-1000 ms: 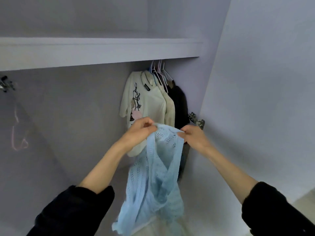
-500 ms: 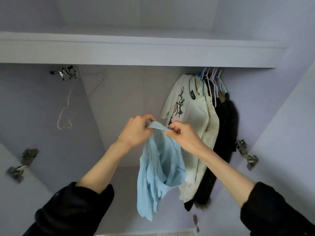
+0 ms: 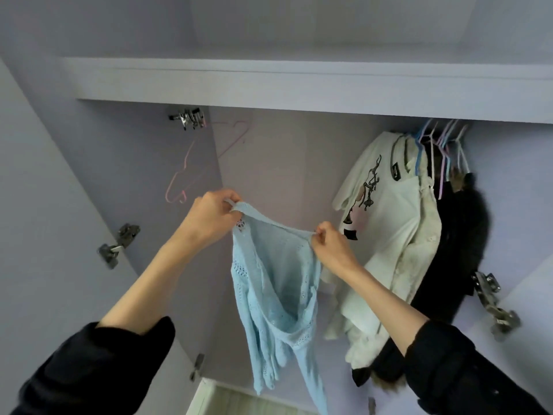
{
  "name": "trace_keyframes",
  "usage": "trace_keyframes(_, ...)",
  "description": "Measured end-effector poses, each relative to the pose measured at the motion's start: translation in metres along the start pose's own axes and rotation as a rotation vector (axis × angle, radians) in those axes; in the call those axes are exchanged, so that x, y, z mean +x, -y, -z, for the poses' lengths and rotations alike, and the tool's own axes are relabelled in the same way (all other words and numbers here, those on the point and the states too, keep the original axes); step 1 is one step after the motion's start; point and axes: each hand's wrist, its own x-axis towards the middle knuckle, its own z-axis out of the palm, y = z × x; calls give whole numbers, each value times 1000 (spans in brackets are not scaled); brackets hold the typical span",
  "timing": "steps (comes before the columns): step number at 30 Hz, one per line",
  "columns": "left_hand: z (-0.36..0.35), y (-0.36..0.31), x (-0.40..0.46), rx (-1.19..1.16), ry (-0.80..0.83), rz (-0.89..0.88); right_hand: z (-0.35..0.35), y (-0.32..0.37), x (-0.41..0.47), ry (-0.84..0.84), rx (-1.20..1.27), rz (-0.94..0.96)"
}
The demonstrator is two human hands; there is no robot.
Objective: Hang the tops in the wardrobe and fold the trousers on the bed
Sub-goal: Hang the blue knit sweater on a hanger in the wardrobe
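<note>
A light blue knitted top [image 3: 275,283] hangs in front of the open wardrobe, held up by its upper edge. My left hand [image 3: 209,217] pinches one end of that edge and my right hand [image 3: 330,250] pinches the other, with the edge stretched between them. An empty pink hanger [image 3: 191,172] hangs at the wardrobe's upper left. At the right, a white printed top [image 3: 386,223] and dark garments [image 3: 460,244] hang on several hangers [image 3: 443,145].
A white shelf [image 3: 299,85] runs across above the hanging space. Metal door hinges [image 3: 118,245] sit on the left side and another hinge [image 3: 493,301] on the right. The wardrobe's back wall between the pink hanger and the hung clothes is bare.
My view has swung left and upward. My hands have spread apart, stretching the blue top's upper edge, and the top sits higher in front of the wardrobe's middle.
</note>
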Motion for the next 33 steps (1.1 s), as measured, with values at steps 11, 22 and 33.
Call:
trace_keyframes(11,-9,49,-18,539,148,5,24,27,6,240,-262,228)
trace_keyframes(22,18,66,-14,140,-445,102,8,-6,19,-63,-577,197)
trace_keyframes(33,29,134,-9,269,-26,283,-31,13,62,113,-310,23)
